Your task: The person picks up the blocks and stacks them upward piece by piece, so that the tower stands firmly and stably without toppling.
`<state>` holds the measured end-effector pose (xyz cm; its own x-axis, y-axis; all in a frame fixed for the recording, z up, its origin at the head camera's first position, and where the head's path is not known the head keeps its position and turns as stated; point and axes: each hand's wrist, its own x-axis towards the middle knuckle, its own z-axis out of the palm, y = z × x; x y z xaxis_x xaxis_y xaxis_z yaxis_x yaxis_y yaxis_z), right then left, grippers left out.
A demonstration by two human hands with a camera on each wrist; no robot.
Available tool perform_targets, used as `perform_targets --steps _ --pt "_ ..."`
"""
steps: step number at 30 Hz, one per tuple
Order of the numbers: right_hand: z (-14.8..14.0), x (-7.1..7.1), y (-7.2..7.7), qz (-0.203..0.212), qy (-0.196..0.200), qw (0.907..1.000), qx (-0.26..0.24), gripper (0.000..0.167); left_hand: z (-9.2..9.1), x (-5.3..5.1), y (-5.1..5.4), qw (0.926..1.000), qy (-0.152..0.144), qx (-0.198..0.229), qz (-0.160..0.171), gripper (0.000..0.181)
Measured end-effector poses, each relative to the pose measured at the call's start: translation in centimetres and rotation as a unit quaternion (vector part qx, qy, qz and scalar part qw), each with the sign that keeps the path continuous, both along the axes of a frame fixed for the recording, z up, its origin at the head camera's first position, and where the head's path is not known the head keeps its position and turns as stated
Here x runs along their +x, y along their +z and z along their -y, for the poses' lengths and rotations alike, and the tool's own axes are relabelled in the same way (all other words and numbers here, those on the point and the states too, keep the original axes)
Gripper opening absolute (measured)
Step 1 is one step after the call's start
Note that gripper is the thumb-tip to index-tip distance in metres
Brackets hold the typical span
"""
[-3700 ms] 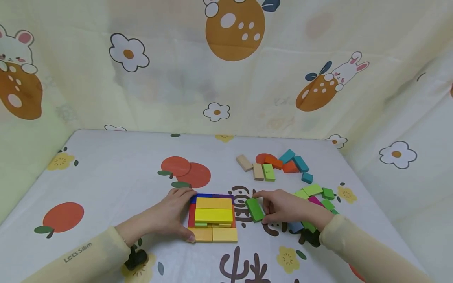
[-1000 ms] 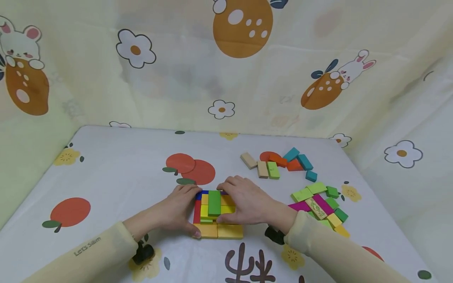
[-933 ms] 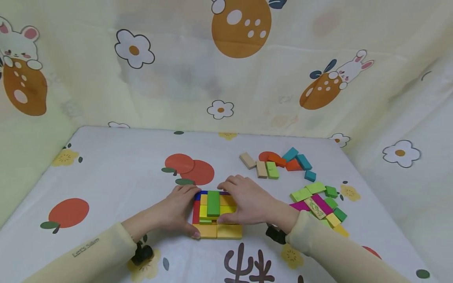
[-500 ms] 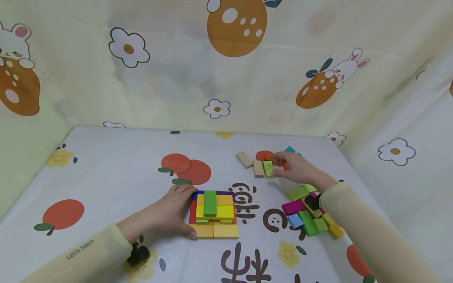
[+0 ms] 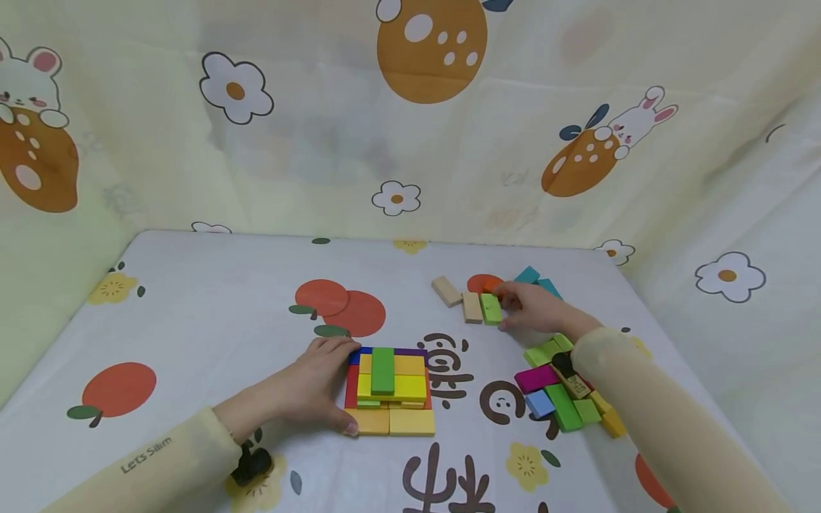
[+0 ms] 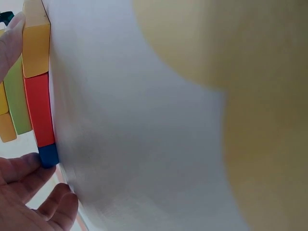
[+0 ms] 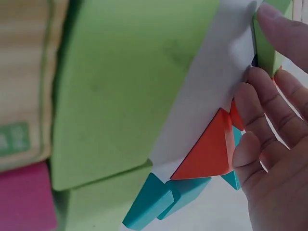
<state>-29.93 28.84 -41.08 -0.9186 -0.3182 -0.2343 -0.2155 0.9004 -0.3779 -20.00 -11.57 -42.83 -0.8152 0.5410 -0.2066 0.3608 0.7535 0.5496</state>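
Here at the far group, the light green, flat rectangular wooden-looking block (image 5: 491, 309) lies on the white, fruit-printed counter (image 5: 224, 306), just beside a beige oblong block (image 5: 472, 308), and the right hand (image 5: 537, 308) has it in a narrow pinch, thumb and forefinger at its short ends. It should be light, stiff, perhaps slightly slippery, hardly fragile; those ends look a sound hold. Over at the stack of multicoloured rectangular blocks (image 5: 407, 385), the left hand (image 5: 308, 385) braces the left side, thumb in front, fingers behind. And what a change from the earliest frame: the dark green rectangular block (image 5: 383, 370), then in the right hand, now tops the stack!
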Motion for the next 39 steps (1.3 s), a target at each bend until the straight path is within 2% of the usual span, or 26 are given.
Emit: perform_targets --steps 7,12,17,19,22,25,28,32,39 --pt "-0.1 0.6 -0.1 0.023 0.007 0.9997 -0.001 0.062 0.1 0.3 0.0 1.0 0.002 0.002 0.003 0.114" --pt "-0.1 0.9 -0.2 0.013 0.011 0.9998 0.008 0.064 0.1 0.4 0.0 1.0 0.001 0.001 0.003 0.114" --pt "0.2 1.7 0.9 -0.006 0.0 0.9999 0.013 0.067 0.1 0.1 -0.3 1.0 -0.003 -0.001 -0.002 0.115" --pt "1.1 2.7 1.8 -0.026 0.006 0.9996 0.004 0.064 0.1 0.0 -0.3 1.0 -0.004 -0.002 -0.007 0.115" --pt "3.8 4.9 3.1 -0.065 0.041 0.9969 -0.019 0.062 0.2 0.0 -0.2 0.9999 -0.005 -0.003 -0.012 0.115" --pt "7.5 7.4 3.9 -0.075 0.085 0.9933 -0.022 0.06 0.2 0.0 -0.1 0.9999 -0.002 -0.004 -0.011 0.114" --pt "10.5 9.2 4.1 -0.066 0.124 0.9901 -0.004 0.06 0.2 0.0 -0.1 1.0 0.002 -0.003 -0.006 0.114" --pt "12.7 10.0 4.0 -0.064 0.149 0.9865 0.022 0.06 0.1 0.1 -0.1 1.0 0.005 -0.001 0.0 0.113" --pt "13.6 10.3 3.5 -0.082 0.164 0.9823 0.037 0.059 0.1 0.0 -0.3 0.9999 -0.007 0.013 -0.007 0.114"
